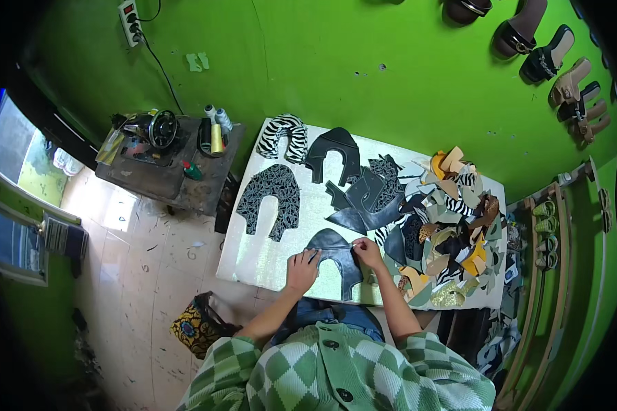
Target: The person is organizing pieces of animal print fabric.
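Note:
A black leather shoe-upper piece (331,240), arched with two legs, lies on the white table in front of me. A thin line crosses it below its rounded top. My left hand (301,270) lies over its left leg, fingers stretched out and pressing down. My right hand (368,253) has its fingertips pinched together at the piece's right edge, near the end of that line; anything tiny between them is hidden. Just beyond are a black patterned arched piece (271,195), a plain black one (334,151), a zebra-striped one (285,135) and overlapping black pieces (369,198).
A heap of mixed scraps (452,233) covers the right of the white table (243,264). At the left stands a sewing machine (151,130) with thread spools (216,137) and a green bottle (192,170). Sandals (548,55) hang on the green wall; a patterned bag (195,327) sits on the floor.

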Demonstrator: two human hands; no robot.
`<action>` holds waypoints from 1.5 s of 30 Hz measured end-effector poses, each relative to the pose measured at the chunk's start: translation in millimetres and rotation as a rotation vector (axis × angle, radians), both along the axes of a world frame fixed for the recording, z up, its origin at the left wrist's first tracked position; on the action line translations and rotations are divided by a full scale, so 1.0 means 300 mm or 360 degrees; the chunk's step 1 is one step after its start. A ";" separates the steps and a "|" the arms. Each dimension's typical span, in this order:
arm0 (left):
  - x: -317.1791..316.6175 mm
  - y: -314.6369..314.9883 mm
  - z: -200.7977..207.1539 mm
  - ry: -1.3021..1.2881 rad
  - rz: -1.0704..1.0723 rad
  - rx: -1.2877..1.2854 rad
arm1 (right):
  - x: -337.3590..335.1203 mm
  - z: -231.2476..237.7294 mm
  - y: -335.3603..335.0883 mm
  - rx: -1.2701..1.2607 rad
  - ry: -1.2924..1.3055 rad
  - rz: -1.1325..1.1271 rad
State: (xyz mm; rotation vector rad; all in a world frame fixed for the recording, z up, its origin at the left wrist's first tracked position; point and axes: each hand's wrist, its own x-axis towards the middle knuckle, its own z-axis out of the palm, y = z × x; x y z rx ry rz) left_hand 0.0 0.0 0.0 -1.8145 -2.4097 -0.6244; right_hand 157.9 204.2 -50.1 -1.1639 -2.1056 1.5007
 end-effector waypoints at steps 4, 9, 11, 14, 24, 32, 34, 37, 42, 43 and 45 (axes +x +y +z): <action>-0.009 -0.012 0.013 -0.0113 -0.0002 0.0004 | -0.024 0.036 -0.035 0.0032 -0.0018 -0.0019; -0.016 -0.017 0.007 -0.0088 -0.0005 -0.0019 | -0.056 0.090 -0.070 0.0082 -0.0233 -0.0036; -0.013 -0.012 0.005 -0.0139 -0.0020 0.0037 | -0.057 0.091 -0.068 0.0103 -0.0215 -0.0001; -0.006 0.000 0.024 -0.0277 0.0020 0.0023 | -0.055 0.091 -0.063 0.0138 -0.0292 0.0014; -0.099 0.047 -0.058 -0.0995 0.0557 0.0228 | -0.050 0.106 -0.060 -0.0020 -0.0037 0.0020; -0.118 0.082 -0.060 -0.1105 0.0723 -0.0030 | -0.043 0.083 -0.040 -0.0075 -0.0145 0.0033; -0.124 0.078 -0.073 -0.1190 0.0730 -0.0071 | -0.046 0.086 -0.052 -0.0016 -0.0105 -0.0035; -0.128 0.074 -0.076 -0.1251 0.0661 -0.0098 | -0.041 0.091 -0.055 -0.0038 -0.0151 0.0007; -0.131 0.073 -0.070 -0.1125 0.0478 -0.0057 | -0.021 0.088 -0.044 -0.0272 -0.0084 -0.0015; -0.133 0.073 -0.075 -0.1162 0.0459 -0.0037 | -0.021 0.090 -0.044 -0.0353 -0.0036 -0.0044; -0.147 0.074 -0.091 -0.1138 0.0421 -0.0043 | -0.024 0.106 -0.044 -0.0402 -0.0023 -0.0042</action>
